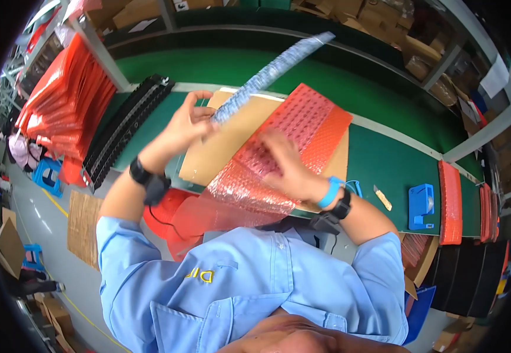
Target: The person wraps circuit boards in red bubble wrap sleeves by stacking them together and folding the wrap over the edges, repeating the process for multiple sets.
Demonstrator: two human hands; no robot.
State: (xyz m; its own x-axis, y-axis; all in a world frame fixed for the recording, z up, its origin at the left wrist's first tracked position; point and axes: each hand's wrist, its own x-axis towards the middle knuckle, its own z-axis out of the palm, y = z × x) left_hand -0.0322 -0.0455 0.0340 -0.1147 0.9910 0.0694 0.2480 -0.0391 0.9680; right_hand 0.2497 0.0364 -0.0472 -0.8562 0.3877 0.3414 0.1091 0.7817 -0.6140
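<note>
A long, narrow strip-shaped bundle (270,73), silvery blue and mottled, slants up and to the right over the bench. My left hand (188,123) has its fingers closed about the lower end of it. Red bubble wrap (320,138) lies across a sheet of brown cardboard (205,156), its near part hanging toward my body. Over this wrap is my right hand (288,167), fingers apart, slightly blurred and holding nothing visible. Whether its fingertips press on the wrap is hard to tell. Beneath the cardboard is a green bench top (379,147).
To the left, a black ribbed strip (129,126) lies beside a stack of red bubble bags (67,100). On the right are a yellow-handled cutter (383,199), a blue tape dispenser (421,207) and more red bubble wrap (450,203). Cardboard boxes (379,20) fill the far shelf.
</note>
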